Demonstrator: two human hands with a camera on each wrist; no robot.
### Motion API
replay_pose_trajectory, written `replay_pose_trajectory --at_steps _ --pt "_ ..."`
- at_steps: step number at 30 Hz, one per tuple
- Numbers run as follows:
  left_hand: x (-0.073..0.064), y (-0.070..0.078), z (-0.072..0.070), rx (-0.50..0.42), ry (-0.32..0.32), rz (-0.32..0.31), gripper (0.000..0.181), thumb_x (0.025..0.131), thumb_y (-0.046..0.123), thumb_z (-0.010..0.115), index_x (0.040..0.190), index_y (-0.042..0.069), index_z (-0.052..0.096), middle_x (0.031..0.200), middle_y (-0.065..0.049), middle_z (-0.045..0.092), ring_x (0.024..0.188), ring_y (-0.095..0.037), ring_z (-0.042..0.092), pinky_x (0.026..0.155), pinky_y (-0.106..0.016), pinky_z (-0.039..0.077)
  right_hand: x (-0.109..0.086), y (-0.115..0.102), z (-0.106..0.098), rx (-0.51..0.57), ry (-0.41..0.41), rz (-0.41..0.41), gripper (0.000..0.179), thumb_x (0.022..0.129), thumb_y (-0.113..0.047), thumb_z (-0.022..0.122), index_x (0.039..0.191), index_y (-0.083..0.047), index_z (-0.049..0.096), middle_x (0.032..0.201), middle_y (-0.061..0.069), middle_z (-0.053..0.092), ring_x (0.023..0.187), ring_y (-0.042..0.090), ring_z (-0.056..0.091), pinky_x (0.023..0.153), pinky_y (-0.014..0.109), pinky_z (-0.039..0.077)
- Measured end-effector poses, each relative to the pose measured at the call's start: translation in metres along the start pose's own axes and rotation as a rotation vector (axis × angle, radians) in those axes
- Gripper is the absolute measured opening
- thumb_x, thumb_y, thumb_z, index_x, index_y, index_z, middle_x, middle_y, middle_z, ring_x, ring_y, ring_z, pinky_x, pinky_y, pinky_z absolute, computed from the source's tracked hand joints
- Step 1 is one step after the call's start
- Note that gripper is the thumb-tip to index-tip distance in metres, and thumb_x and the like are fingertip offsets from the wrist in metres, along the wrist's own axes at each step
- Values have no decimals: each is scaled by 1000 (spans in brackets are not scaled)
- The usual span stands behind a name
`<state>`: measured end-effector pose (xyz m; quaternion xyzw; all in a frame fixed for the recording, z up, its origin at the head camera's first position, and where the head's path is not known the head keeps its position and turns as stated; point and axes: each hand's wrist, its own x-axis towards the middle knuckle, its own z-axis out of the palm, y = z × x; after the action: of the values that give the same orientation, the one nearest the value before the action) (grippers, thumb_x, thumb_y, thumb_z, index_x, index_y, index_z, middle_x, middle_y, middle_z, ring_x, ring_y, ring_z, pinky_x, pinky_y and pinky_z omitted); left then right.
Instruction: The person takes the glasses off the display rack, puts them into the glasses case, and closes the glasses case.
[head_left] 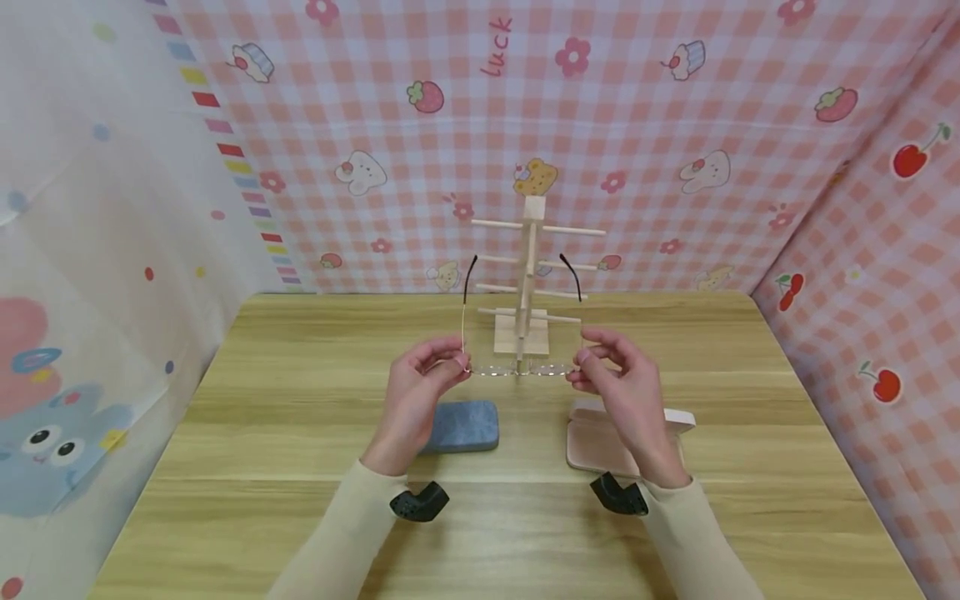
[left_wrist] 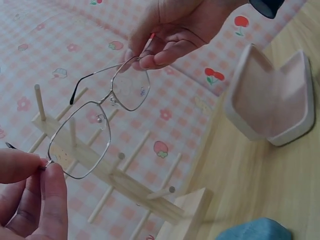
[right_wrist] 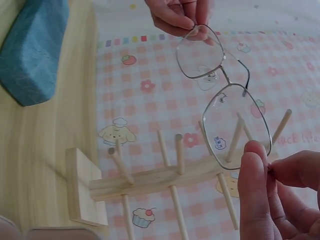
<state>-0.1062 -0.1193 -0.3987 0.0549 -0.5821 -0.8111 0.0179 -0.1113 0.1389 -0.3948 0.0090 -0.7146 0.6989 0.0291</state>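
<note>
A pair of thin metal-framed eyeglasses point(left_wrist: 106, 96) is held up level between both hands, its dark-tipped temples unfolded and pointing away toward the rack. At the left hinge, the left hand point(head_left: 424, 385) pinches the frame between thumb and fingers. The right hand point(head_left: 619, 382) pinches the opposite hinge the same way. Just beyond the glasses stands a wooden eyeglass rack point(head_left: 529, 275) with several pegs on each side of its post; no glasses hang on it. In the right wrist view the clear lenses point(right_wrist: 238, 125) overlap the rack's pegs.
Below the left hand lies a closed blue glasses case point(head_left: 467, 425). An open pale pink case point(head_left: 600, 442) sits under the right forearm, partly covered by it. The wooden table point(head_left: 315, 517) meets a checkered cloth backdrop point(head_left: 450, 150) behind the rack.
</note>
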Motion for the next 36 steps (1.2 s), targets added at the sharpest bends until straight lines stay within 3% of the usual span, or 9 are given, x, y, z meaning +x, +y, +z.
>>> replay_pose_trajectory --at_steps 9,16,25,31,36 --pt "-10 -9 -5 93 4 57 21 94 -9 67 116 -10 67 95 -6 69 87 -22 71 85 -34 63 -9 14 4 63 -1 -60 25 97 8 59 123 7 59 96 13 66 75 15 73 76 33 64" --pt "-16 -18 -12 157 18 74 19 94 -8 68 113 -6 70 97 -9 70 87 -22 72 84 -32 62 -16 24 5 -10 -25 -99 26 96 9 58 122 7 59 97 18 65 77 12 73 74 29 64" --pt "-21 -28 -18 183 37 78 22 92 -10 69 114 -12 68 99 -12 72 87 -18 72 83 -33 63 -20 35 7 -34 -50 -150 22 96 11 60 118 8 61 97 24 64 77 10 72 74 27 63" --pt "-25 -32 -23 197 57 61 21 92 -9 70 113 -10 69 102 -17 73 86 -17 73 83 -33 63 -23 38 9 -51 -62 -148 16 97 8 63 112 9 64 98 32 65 77 11 72 73 29 64" --pt "-28 -33 -26 186 72 60 18 92 -9 70 109 -7 71 104 -23 73 86 -18 73 82 -33 63 -24 41 11 -89 -75 -154 12 96 6 65 108 6 68 96 28 69 78 13 73 73 31 64"
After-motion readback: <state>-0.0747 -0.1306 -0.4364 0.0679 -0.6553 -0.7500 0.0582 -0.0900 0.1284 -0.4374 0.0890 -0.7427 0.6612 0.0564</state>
